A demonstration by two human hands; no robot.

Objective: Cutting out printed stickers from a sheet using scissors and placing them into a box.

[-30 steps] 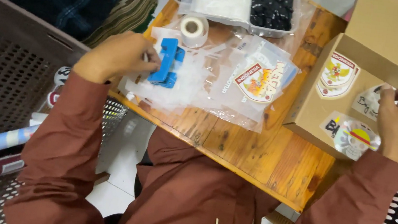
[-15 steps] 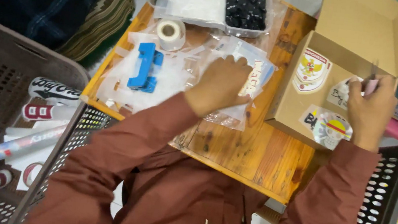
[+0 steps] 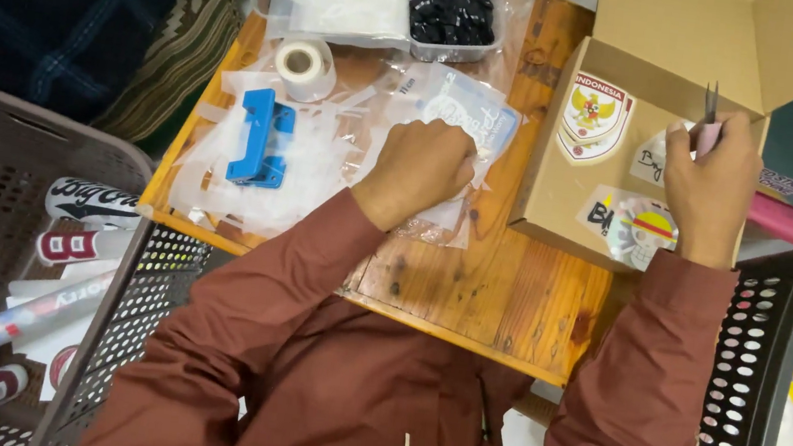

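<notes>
Left hand (image 3: 429, 162) fisted on clear plastic bags (image 3: 460, 120) mid-worktop (image 3: 498, 296) | right hand (image 3: 713, 186) pinched thin metal tool, seemingly tweezers (image 3: 709, 105), beside open cardboard box (image 3: 630, 131) | blue holder (image 3: 261, 136), tape roll (image 3: 303, 68) lay left.

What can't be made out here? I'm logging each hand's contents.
- Head view: what the left hand grips, if anything; its closed fist hides it, resting on clear bags.
- Tool in the right hand: only thin tips show.
- Box interior: hidden by its wall.
- Tray contents: cut by top edge.
</notes>
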